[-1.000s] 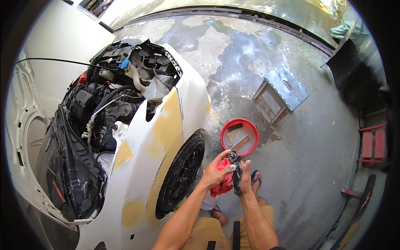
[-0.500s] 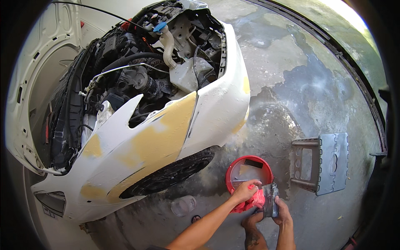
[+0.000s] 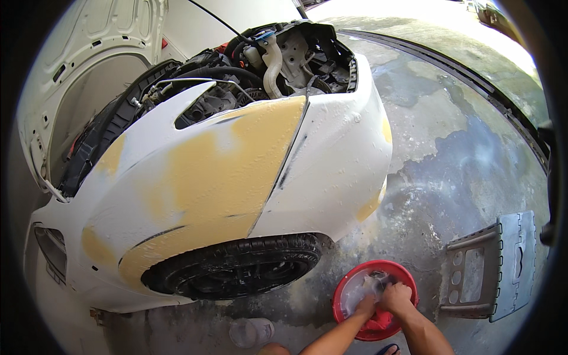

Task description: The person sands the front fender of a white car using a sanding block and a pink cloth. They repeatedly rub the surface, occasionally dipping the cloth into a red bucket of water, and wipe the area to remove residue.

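Both my hands are down inside a red round tub of cloudy water. My left hand points into the water, its fingers hidden and smeared by motion. My right hand is closed beside it, with the knuckles up; a dark, blurred thing shows just beyond it, too smeared to name. A bunched red cloth lies between my wrists at the near side of the tub. Whether a hand grips the cloth cannot be seen.
A white car with yellowish patches on its fender fills the left and middle. Its front tyre is close to the tub. At right stands a grey folding step stool. A clear plastic container sits at the lower middle.
Both hands have gone down into the tub; before, they held a red cloth and a dark flat piece above its near rim. The view has shifted, bringing the fender nearer.
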A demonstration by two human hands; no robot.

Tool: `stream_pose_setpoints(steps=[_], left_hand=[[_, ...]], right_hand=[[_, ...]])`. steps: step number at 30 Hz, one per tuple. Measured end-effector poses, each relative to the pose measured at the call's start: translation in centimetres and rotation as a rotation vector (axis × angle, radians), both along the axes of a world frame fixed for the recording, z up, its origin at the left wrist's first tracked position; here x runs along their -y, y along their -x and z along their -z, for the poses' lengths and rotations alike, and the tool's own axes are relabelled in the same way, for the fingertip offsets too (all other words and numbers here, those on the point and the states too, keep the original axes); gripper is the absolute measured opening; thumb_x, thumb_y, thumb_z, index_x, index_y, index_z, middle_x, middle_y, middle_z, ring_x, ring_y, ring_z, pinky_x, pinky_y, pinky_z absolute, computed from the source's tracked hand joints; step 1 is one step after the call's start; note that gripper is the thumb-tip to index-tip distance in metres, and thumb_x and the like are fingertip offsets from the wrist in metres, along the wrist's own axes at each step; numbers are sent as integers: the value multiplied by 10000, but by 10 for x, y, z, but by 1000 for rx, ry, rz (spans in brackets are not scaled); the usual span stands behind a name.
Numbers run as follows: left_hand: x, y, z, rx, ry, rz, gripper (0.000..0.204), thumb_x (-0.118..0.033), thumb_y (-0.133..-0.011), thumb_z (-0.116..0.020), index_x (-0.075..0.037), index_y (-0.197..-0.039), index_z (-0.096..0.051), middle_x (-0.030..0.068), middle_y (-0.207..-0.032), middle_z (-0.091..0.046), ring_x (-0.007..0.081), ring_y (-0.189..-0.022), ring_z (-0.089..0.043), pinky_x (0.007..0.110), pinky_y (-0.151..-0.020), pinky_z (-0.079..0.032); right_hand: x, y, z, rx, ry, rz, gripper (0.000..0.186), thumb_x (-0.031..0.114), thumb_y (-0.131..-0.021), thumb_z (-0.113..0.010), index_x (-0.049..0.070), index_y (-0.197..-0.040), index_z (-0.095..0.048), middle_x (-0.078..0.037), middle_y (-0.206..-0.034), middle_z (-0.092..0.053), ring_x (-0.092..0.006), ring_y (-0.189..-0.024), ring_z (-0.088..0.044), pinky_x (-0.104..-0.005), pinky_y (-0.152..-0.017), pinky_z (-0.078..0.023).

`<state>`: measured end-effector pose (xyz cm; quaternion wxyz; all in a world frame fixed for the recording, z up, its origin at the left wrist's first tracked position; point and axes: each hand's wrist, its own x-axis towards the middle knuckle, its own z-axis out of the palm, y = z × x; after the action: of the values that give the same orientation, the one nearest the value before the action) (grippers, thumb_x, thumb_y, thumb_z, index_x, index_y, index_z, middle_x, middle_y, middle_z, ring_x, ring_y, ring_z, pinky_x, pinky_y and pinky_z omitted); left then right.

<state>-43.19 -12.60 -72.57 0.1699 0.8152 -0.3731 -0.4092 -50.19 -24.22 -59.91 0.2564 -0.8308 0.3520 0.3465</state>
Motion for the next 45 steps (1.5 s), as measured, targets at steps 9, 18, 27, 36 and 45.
stream_pose_setpoints(steps=[9, 18, 27, 36, 45], left_hand=[[-8, -89, -123, -353, 33, 352, 516, -431, -1040, -667, -34, -1356, -575, 164, -1213, -721, 287, -1204, -675, 438, -1048, -519], [-8, -43, -90, -1935, 536, 77, 622, -461, -981, -759, -82, -1435, -567, -40, -1075, -661, 115, -1019, -642, 333, -925, -550], [41, -127, -401, -140, 482, 293, 912, -517, -849, -890, -5, -1479, -473, 159, -1253, -682, 263, -1186, -683, 376, -1031, -525], [-27, -218, -582, 1703, 138, 900, 566, -337, -964, -738, -329, -1510, -588, 6, -1574, -545, 287, -1497, -423, 614, -1251, -242], [-28, -216, -564, 1703, 58, 738, 630, -68, -924, -705, -400, -1456, -648, -25, -1663, -461, 328, -1605, -277, 799, -1208, -96]], right_hand=[[22, 36, -36, 93, -15, 20, 464, 409, -959, -634, 65, -1243, -760, -194, -1237, -757, -326, -1145, -740, -436, -955, -582], [-57, 56, -50, 1334, -2247, 1259, 778, 611, -1108, -356, -32, -1540, -428, -289, -1290, -657, -464, -1051, -724, -554, -852, -655], [-82, 64, -7, 1091, -910, 926, 573, 559, -1032, -608, 54, -1299, -652, -214, -1310, -693, -390, -1062, -741, -465, -923, -605], [-111, 72, 11, 1280, 162, 448, 253, 194, -917, -746, 31, -1110, -734, -214, -1061, -696, -423, -1006, -685, -492, -890, -553], [-116, 73, 8, 1268, 151, 533, 240, 196, -913, -741, 55, -1107, -740, -177, -1075, -706, -398, -1021, -698, -485, -897, -562]])
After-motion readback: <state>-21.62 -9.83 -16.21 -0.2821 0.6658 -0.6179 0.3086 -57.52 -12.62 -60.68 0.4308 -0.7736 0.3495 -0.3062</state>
